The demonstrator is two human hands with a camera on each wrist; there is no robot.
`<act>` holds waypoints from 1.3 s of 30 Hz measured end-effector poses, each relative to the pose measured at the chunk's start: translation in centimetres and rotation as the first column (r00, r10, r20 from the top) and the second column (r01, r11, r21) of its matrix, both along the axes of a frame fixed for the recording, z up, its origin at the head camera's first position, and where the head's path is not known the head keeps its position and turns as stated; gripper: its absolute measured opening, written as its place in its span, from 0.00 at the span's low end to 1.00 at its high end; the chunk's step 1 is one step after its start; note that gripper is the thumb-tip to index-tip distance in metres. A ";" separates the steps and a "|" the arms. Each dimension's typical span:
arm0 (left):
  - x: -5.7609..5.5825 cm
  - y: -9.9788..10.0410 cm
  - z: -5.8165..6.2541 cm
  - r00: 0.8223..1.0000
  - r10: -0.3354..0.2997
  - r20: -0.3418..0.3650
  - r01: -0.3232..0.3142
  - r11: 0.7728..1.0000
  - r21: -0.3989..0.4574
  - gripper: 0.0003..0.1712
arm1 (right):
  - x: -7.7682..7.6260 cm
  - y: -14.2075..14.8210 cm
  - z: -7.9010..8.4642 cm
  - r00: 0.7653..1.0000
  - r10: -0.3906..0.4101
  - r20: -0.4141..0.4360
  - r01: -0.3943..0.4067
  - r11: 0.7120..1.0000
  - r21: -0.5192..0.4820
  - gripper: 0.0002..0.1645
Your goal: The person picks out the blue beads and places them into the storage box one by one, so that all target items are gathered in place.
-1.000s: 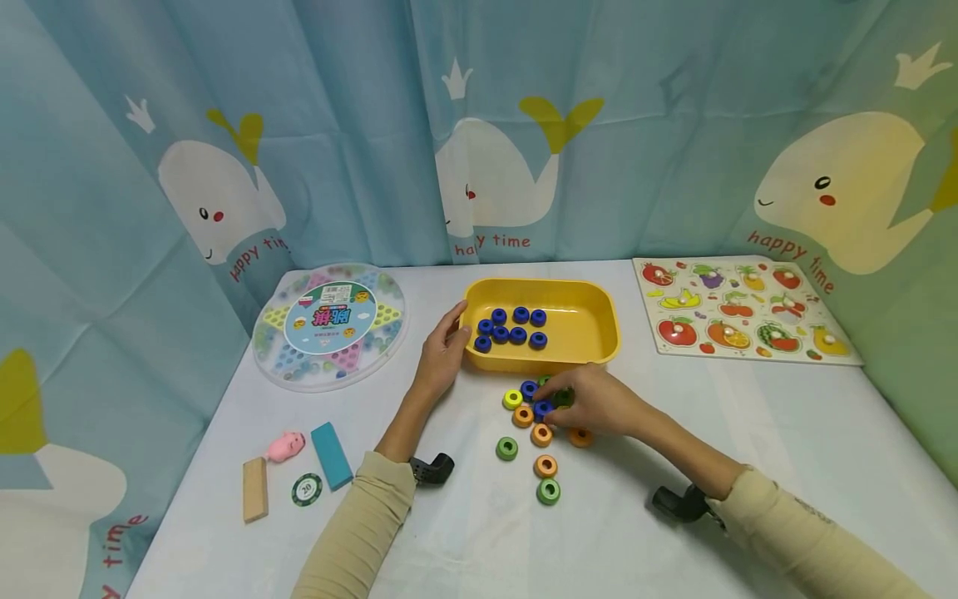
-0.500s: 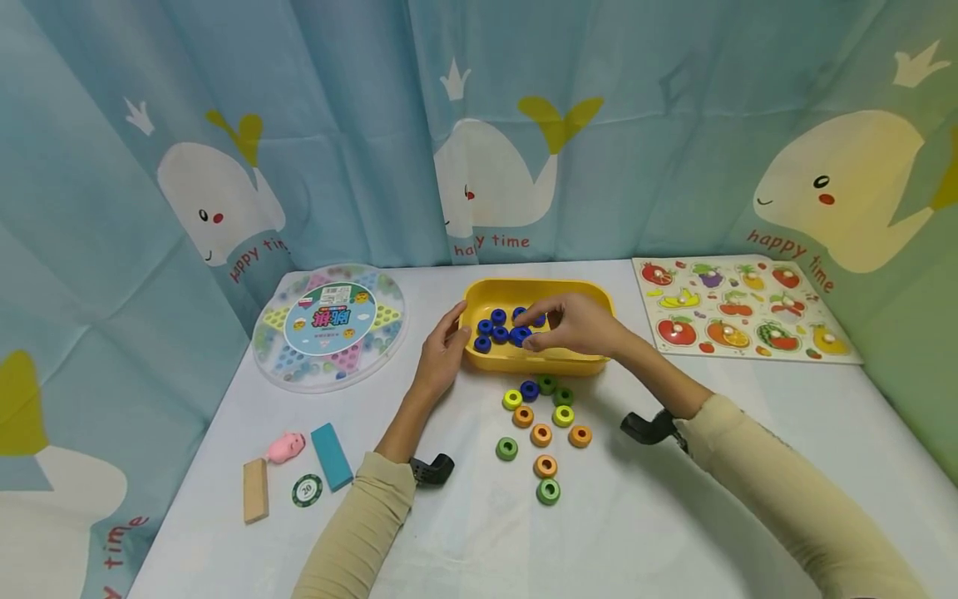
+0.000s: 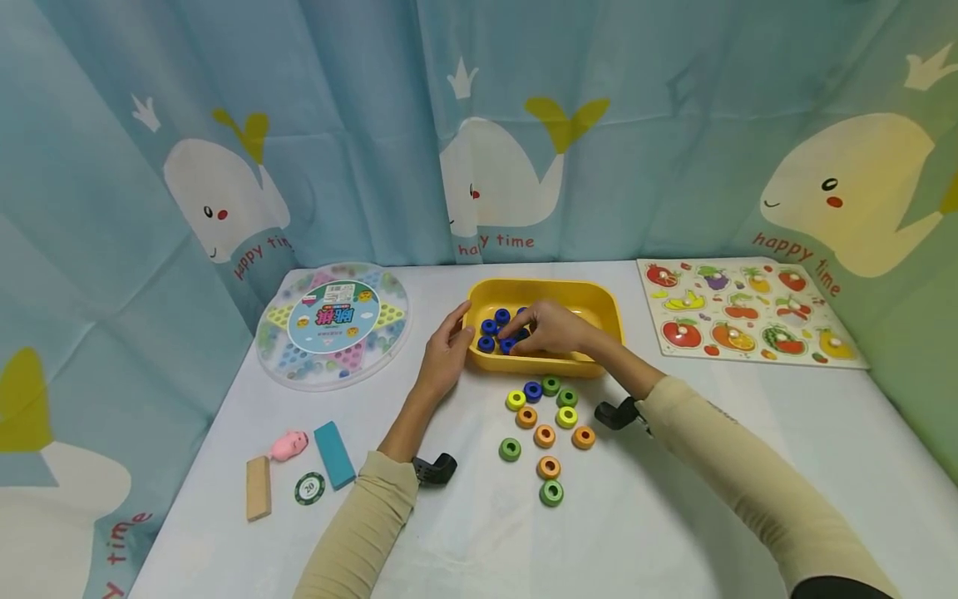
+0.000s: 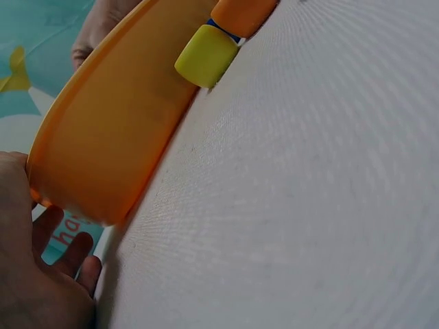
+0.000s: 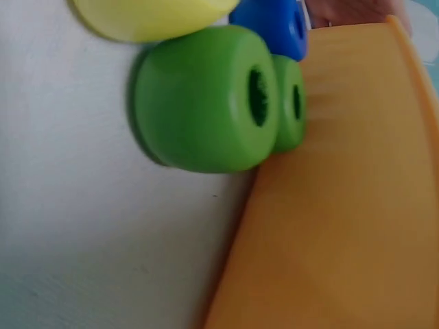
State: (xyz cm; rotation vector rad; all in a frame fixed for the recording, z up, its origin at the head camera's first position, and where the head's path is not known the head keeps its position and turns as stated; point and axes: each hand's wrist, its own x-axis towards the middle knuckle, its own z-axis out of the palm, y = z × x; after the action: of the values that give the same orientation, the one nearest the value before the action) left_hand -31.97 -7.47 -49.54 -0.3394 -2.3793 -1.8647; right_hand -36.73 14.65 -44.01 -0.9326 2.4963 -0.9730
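Note:
My left hand (image 3: 443,353) holds the left end of a yellow plastic tray (image 3: 606,309), with the thumb at its rim. In the left wrist view, the fingers of the left hand (image 4: 41,281) lie along the tray's outer wall (image 4: 103,151). Over the tray's inside, my right hand (image 3: 552,326) reaches down and pinches a blue ring (image 3: 507,345) among several other blue rings (image 3: 488,327); the hand partly hides them. One more blue ring (image 3: 532,391) lies outside, close to the tray's front wall, beside green (image 3: 550,385) and yellow rings (image 3: 516,400).
Orange rings (image 3: 545,436) and further green rings (image 3: 551,492) are scattered in front of the tray. To the left are a round game board (image 3: 333,326), a pink pig (image 3: 288,446), a blue block (image 3: 334,455), a wooden block (image 3: 258,488) and a chip (image 3: 309,488). A fruit puzzle (image 3: 748,312) lies at right.
My right hand has picked up a blue ring from the loose group and carried it into the tray, lowering it at the left. My left hand stays on the tray's end.

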 end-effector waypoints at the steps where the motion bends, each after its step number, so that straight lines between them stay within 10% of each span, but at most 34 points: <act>1: 0.0 0.0 0.0 1.000 0.000 0.000 0.000 1.000 0.002 0.25 | 0.0 0.0 -0.1 1.000 0.007 0.001 -0.007 1.000 0.006 0.14; 16: 0.2 0.1 0.3 1.000 0.014 0.003 -0.014 1.000 -0.010 0.25 | 0.0 -0.2 -0.6 1.000 0.024 0.007 -0.025 0.996 0.088 0.13; 23: 0.8 0.2 1.1 1.000 0.021 -0.002 -0.021 1.000 -0.021 0.25 | 1.0 0.9 1.7 0.998 -0.064 -0.005 0.064 0.994 0.087 0.15; 31: 0.1 0.0 0.1 1.000 0.028 0.006 -0.028 0.999 -0.027 0.25 | 7.3 3.5 5.5 0.966 -0.202 -0.163 0.193 0.979 -0.068 0.12; 39: 0.2 -0.1 0.1 1.000 0.026 0.009 -0.025 0.999 -0.027 0.25 | 12.8 3.0 4.2 0.951 -0.188 -0.245 0.182 0.982 -0.048 0.19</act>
State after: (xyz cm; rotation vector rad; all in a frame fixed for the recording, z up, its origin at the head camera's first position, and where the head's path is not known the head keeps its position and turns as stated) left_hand -31.81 -7.54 -49.47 -0.3017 -2.4048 -1.8295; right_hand -23.93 17.60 -39.78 -0.8892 2.8314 -0.9997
